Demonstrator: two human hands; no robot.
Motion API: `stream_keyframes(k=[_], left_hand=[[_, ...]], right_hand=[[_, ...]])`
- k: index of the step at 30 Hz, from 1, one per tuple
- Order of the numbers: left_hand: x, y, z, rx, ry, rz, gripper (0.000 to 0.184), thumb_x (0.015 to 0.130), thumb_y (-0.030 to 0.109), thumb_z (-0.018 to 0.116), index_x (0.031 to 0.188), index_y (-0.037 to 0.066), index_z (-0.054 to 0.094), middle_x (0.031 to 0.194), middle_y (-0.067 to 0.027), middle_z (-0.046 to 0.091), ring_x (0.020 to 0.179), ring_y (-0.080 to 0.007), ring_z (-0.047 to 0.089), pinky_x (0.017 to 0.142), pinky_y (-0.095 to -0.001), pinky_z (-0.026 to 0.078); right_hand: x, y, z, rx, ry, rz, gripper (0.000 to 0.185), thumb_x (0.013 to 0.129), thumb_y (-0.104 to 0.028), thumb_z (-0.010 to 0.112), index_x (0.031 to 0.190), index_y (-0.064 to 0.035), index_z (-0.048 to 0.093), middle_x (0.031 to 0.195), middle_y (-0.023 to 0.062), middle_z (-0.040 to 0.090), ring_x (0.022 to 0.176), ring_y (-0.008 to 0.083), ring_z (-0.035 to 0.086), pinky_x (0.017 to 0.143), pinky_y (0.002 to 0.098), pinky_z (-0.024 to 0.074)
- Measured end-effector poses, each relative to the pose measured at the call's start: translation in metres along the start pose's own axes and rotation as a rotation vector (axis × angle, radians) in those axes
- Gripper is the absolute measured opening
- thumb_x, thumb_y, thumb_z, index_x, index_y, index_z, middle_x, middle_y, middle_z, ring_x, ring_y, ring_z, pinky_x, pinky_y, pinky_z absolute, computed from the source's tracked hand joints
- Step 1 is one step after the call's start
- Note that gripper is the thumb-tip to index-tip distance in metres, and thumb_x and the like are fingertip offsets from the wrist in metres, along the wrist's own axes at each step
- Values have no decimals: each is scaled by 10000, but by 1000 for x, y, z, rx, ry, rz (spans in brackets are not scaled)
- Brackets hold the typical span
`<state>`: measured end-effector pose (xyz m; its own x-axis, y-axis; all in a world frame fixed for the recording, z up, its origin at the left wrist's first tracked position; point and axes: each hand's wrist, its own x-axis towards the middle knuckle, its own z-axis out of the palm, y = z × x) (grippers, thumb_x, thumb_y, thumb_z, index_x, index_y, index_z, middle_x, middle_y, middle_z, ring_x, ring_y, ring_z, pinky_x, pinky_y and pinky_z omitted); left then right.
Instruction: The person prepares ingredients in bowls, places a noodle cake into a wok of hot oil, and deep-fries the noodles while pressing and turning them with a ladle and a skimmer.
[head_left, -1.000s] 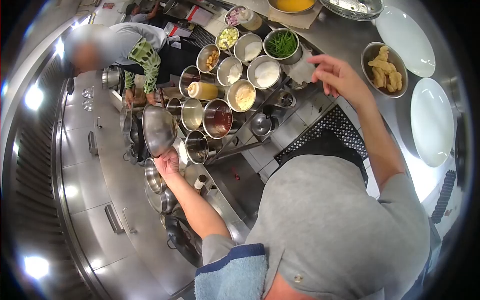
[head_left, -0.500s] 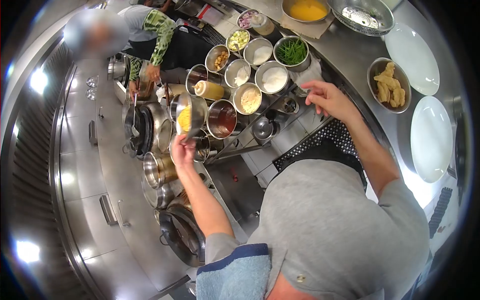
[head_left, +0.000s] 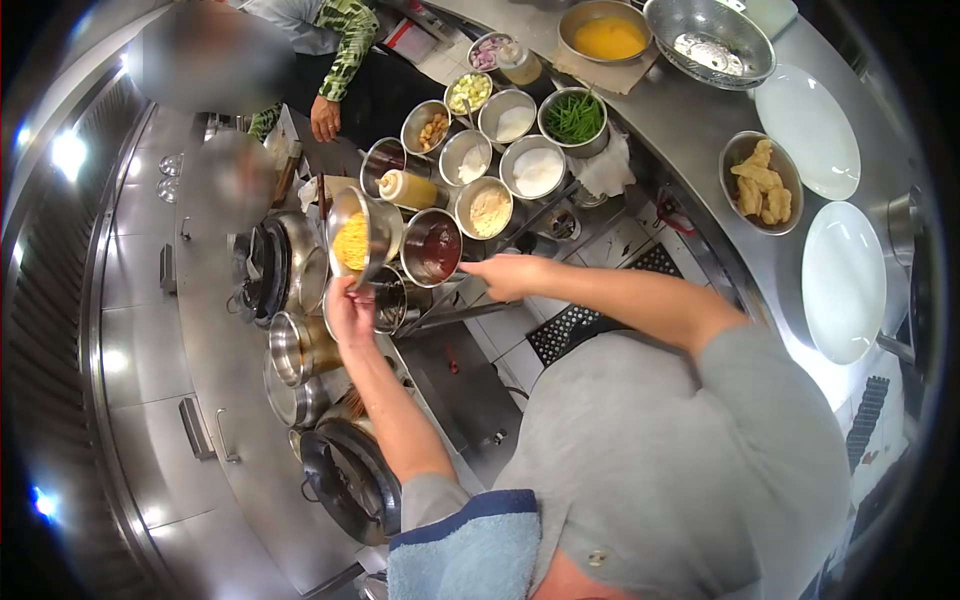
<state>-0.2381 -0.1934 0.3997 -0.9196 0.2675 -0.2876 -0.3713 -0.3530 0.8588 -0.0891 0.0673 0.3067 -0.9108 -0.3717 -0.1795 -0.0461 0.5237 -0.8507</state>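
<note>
My left hand (head_left: 351, 314) is closed on the lower rim of a tilted steel bowl (head_left: 378, 228) holding yellow shreds (head_left: 351, 242). My right hand (head_left: 512, 277) has its index finger stretched to the edge of a steel pot of dark red sauce (head_left: 437, 249); whether the fingertip touches the rim is unclear. Its other fingers look bent, and no object shows in them. Above the sauce pot lie a squeeze bottle of yellowish liquid (head_left: 408, 188) and a container of pale crumbly food (head_left: 489, 208).
Several steel containers stand behind, including white powder (head_left: 538, 172) and cut green vegetables (head_left: 574, 117). On the right counter are a bowl of pale yellow pieces (head_left: 763, 185) and white oval plates (head_left: 845, 283). A co-worker's hand (head_left: 325, 118) is at upper left. Woks (head_left: 350, 480) line the left.
My right hand has moved left and down from open air to the sauce pot's edge. The bowl in my left hand has shifted slightly left. The co-worker has come nearer.
</note>
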Motion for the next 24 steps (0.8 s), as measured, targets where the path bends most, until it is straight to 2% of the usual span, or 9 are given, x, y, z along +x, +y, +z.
stream_keyframes(k=[4, 6, 9, 15, 17, 20, 21, 23, 24], left_hand=[[10, -81, -24, 122, 150, 92, 98, 776, -17, 554, 835, 58, 531, 739, -25, 548, 493, -74, 426, 434, -188, 373], [0, -105, -17, 108, 116, 115, 115, 825, 9, 504, 935, 36, 527, 739, -7, 545, 524, -72, 447, 446, -216, 362], [-12, -123, -15, 115, 145, 175, 111, 826, 16, 513, 929, 55, 506, 734, -5, 539, 529, -75, 457, 457, -214, 372], [-7, -143, -32, 135, 164, 328, 157, 833, 30, 534, 985, 64, 515, 767, -8, 548, 539, -88, 471, 469, -221, 380], [-13, -138, -23, 90, 143, 337, 169, 836, 38, 546, 999, 73, 523, 794, -14, 573, 563, -91, 502, 481, -224, 393], [-8, -144, -28, 123, 205, 307, 223, 835, 70, 589, 1052, 90, 542, 931, -27, 631, 721, -132, 612, 552, -266, 464], [-6, -149, -30, 107, 184, 327, 227, 832, 79, 600, 1051, 76, 542, 948, -41, 630, 750, -152, 619, 566, -279, 477], [-22, -139, 4, 34, 254, 293, 243, 826, 51, 567, 1062, 40, 512, 918, -60, 621, 679, -143, 592, 536, -254, 449], [-16, -143, -10, 39, 150, 288, 235, 821, 39, 555, 1052, 44, 509, 897, -53, 613, 644, -123, 563, 518, -239, 429]], right_hand=[[47, 23, 31, -35, 250, 16, 735, 755, -56, 494, 1457, -61, 279, 884, 257, 655, 808, 400, 641, 717, 486, 511], [22, 32, 29, 40, 267, -29, 698, 783, -78, 499, 1451, -92, 298, 890, 263, 647, 809, 417, 630, 730, 494, 499], [-26, 65, 29, 213, 346, -87, 672, 802, -97, 512, 1445, -99, 314, 897, 267, 645, 815, 440, 617, 750, 497, 489], [-97, 111, 35, 177, 345, 198, 653, 805, -95, 568, 1428, -100, 370, 866, 212, 641, 759, 347, 630, 708, 437, 494], [-106, 135, 47, 153, 404, 210, 646, 787, -105, 578, 1409, -118, 405, 774, 165, 636, 633, 266, 590, 618, 393, 490], [-122, 140, 47, 162, 413, 284, 602, 805, -121, 572, 1388, -109, 425, 794, 168, 649, 676, 268, 620, 662, 401, 515], [-117, 180, 69, 21, 551, 149, 592, 809, -128, 560, 1386, -105, 427, 835, 170, 661, 735, 276, 640, 703, 396, 520], [-135, 150, 43, 117, 381, 353, 592, 808, -152, 539, 1385, -83, 424, 930, 180, 666, 800, 306, 647, 756, 398, 515], [-137, 159, 44, 84, 399, 327, 611, 808, -147, 543, 1400, -83, 402, 887, 157, 666, 710, 270, 643, 677, 384, 528]])
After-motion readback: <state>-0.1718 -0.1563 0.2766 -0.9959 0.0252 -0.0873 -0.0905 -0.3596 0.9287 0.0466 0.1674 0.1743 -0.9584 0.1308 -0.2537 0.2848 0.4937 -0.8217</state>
